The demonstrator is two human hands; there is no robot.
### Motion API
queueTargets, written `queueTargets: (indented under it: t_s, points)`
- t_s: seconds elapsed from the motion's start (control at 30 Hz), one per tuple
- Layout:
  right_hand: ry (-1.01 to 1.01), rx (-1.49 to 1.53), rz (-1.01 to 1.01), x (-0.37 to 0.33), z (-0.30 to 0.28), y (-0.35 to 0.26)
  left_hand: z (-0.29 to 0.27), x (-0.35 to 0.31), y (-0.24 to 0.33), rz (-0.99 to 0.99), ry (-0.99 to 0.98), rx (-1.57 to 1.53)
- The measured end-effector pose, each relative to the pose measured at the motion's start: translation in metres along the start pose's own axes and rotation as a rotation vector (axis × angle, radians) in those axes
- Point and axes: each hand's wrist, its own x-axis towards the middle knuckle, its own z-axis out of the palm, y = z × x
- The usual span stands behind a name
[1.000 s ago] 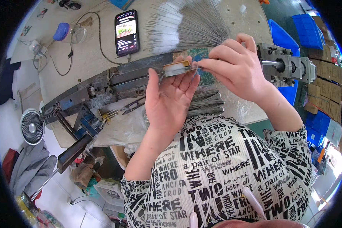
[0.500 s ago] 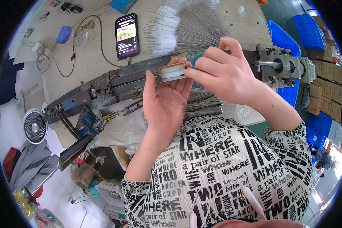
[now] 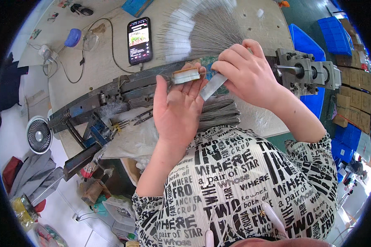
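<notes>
My left hand [image 3: 179,109] is palm up over the dark metal bar of a bench fixture, its thumb held apart. Across its fingers lies a small white block [image 3: 186,76] with tan edges, a thin wire running along its face toward the right. My right hand [image 3: 249,74] pinches a flat grey strip [image 3: 212,87], which slants down toward the left fingers. Whether the right fingers also touch the wire is hidden. Behind both hands, thin wires [image 3: 214,29] fan out over white strips. A bundle of grey wires [image 3: 220,112] lies close to my body.
The metal bar [image 3: 140,84] crosses the table, with a shaft and bearing blocks [image 3: 307,70] at its right end. A phone [image 3: 139,40] with a cable lies beyond it. A small fan [image 3: 39,136] stands left; a blue crate [image 3: 313,99] sits right.
My right hand has drawn the grey strip away from beneath the white block and tilted it down to the right. The left hand stays nearly in place under the block.
</notes>
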Motion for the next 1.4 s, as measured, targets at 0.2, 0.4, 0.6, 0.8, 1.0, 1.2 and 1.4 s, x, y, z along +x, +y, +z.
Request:
queueTargets:
  t_s: [0.2,0.4,0.6,0.8,1.0,1.2,1.4]
  points:
    - [-0.020,-0.012,0.033,-0.012,-0.002,0.003,-0.001,0.003,-0.001,-0.009,-0.040,0.071]
    - [-0.040,0.399,0.149,-0.066,-0.027,-0.015,-0.024,0.012,-0.013,0.055,0.096,0.399]
    - [-0.390,0.590,0.547,-0.125,0.015,-0.006,-0.063,-0.022,-0.008,0.098,-0.043,0.953]
    - [-0.452,0.516,0.585,-0.150,0.029,-0.009,-0.192,-0.137,0.062,0.513,0.817,0.654]
    - [-0.476,0.518,0.529,-0.138,0.033,-0.006,-0.259,-0.222,0.134,0.779,0.908,0.184]
    - [-0.321,0.579,0.647,-0.147,0.027,-0.006,-0.268,-0.219,0.149,0.910,1.142,0.112]
    - [0.130,1.130,1.119,-0.130,0.001,-0.011,-0.237,-0.174,0.091,0.571,0.671,0.055]
